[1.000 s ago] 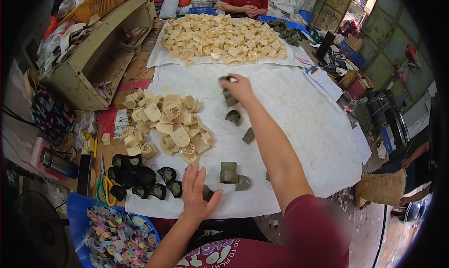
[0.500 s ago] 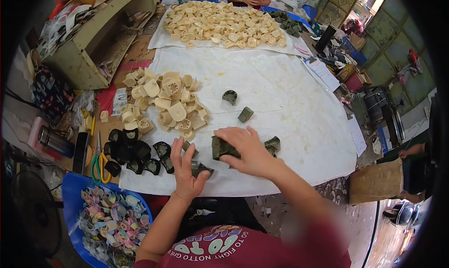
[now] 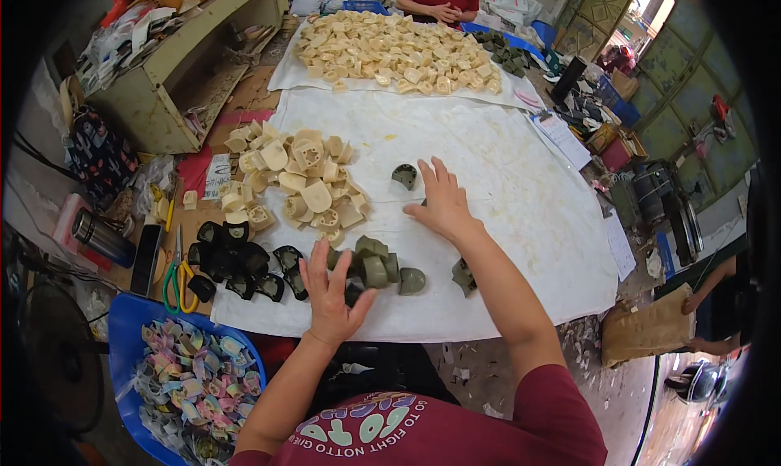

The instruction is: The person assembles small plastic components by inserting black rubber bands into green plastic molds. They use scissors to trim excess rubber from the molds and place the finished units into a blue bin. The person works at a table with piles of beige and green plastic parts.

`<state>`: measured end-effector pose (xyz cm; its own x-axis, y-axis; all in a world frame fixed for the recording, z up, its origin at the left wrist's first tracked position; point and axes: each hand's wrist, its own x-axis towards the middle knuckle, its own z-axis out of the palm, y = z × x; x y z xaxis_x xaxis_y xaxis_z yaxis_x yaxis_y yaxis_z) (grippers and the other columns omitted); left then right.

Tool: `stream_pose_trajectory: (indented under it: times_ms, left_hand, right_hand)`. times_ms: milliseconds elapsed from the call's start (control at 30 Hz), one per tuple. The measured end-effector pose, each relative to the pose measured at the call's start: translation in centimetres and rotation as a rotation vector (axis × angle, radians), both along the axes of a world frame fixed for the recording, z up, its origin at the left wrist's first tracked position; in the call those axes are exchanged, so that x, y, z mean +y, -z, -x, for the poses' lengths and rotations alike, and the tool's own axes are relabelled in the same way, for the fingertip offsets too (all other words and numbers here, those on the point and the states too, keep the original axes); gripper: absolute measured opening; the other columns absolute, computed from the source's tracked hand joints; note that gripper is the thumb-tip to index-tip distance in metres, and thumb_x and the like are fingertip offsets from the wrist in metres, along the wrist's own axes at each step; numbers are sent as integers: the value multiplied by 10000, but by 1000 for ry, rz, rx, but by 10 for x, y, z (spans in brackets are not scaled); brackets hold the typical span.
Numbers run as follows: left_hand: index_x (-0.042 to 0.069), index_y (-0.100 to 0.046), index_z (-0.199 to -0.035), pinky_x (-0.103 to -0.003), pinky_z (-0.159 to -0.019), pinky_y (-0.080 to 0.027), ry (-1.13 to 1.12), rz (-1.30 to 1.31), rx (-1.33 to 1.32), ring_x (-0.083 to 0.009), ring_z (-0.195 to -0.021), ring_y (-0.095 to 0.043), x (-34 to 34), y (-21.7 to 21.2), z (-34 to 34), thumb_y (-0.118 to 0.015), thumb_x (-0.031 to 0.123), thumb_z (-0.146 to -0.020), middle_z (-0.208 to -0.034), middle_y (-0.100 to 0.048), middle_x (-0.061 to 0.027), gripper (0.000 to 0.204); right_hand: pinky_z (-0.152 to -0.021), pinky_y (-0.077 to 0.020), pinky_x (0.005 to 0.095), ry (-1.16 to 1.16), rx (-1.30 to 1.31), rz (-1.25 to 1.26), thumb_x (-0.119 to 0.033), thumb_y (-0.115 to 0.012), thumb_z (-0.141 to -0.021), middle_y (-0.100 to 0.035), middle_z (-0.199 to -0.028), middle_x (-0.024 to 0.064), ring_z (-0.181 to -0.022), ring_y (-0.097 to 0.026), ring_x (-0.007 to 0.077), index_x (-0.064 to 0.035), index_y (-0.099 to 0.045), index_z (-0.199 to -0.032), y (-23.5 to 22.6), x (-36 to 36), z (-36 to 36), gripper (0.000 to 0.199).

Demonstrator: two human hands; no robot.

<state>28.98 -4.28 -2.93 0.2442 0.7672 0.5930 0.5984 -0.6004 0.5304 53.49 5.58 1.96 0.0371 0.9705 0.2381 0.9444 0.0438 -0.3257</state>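
Note:
My left hand (image 3: 329, 297) rests on the white cloth (image 3: 521, 230), fingers spread, against a small cluster of olive-green molded plastic pieces (image 3: 376, 269). Some pieces are partly hidden behind its fingers. Farther out, my right hand (image 3: 446, 202) reaches over the cloth with its fingers apart. It covers most of a green piece lying under its thumb side. Just beyond that hand lies a curved dark green piece (image 3: 403, 176). One more green piece (image 3: 464, 277) sits beside my right forearm, partly hidden by it.
Cream plastic pieces (image 3: 303, 173) are heaped at left center, and a larger cream pile (image 3: 399, 51) lies at the far end. Black pieces (image 3: 236, 259) lie near left, beside scissors (image 3: 175, 275). A blue basin (image 3: 130, 336) holds multicolored pieces. Another person (image 3: 443, 2) sits opposite.
My right hand has left the near green pieces and moved forward toward those farther out. The near pieces now sit clustered beside my left hand, which stays in about the same place.

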Motion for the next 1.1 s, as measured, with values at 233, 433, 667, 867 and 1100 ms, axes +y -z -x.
stream_pose_trajectory:
  times_ms: [233, 433, 667, 867, 1100]
  left_hand:
    - [75, -489, -1317, -600, -1104, -61, 30, -40, 25, -405, -1367, -294, -1, -1, 1, -773, 419, -701, -1446, -323, -255, 760]
    - [116, -504, -1333, -618, -1095, -22, 29, -59, 16, -399, -1343, -336, -4, 0, 1, -782, 533, -669, -1437, -346, -224, 832]
    - [121, -515, -1324, -640, -1077, -27, 68, -80, -40, -429, -1356, -314, -7, 2, 5, -769, 572, -663, -1448, -342, -218, 841]
    - [124, -505, -1331, -613, -1096, -16, 64, -135, -105, -420, -1363, -309, -10, 3, 12, -727, 515, -744, -1457, -338, -224, 739]
    - [128, -532, -1294, -597, -1103, -110, -161, -101, -228, -389, -1328, -370, -42, 8, 59, -738, 210, -723, -1404, -404, -215, 613]
  right_hand:
    - [-956, -450, 394, -118, 358, 149, -204, -663, -731, -451, -1377, 182, -1132, -546, 316, -75, -437, -1385, -2, 64, -28, 704]
    - [-835, -498, 359, -64, 304, 126, -209, -690, -741, -657, -1081, 133, -953, -634, 256, -28, -648, -1145, 27, 79, -13, 446]
    - [-665, -464, 242, -79, 751, 110, -163, -684, -851, -657, -906, 35, -756, -564, 83, -5, -651, -1129, -4, 7, -18, 322]
    - [-961, -414, 339, -224, 449, 265, -261, -573, -921, -600, -1194, 155, -1101, -548, 210, -30, -576, -1254, 11, -61, 37, 405]
    - [-1127, -255, 380, -101, 753, 198, -330, -455, -980, -428, -1439, 181, -1353, -360, 304, -42, -505, -1342, 18, -37, 16, 465]
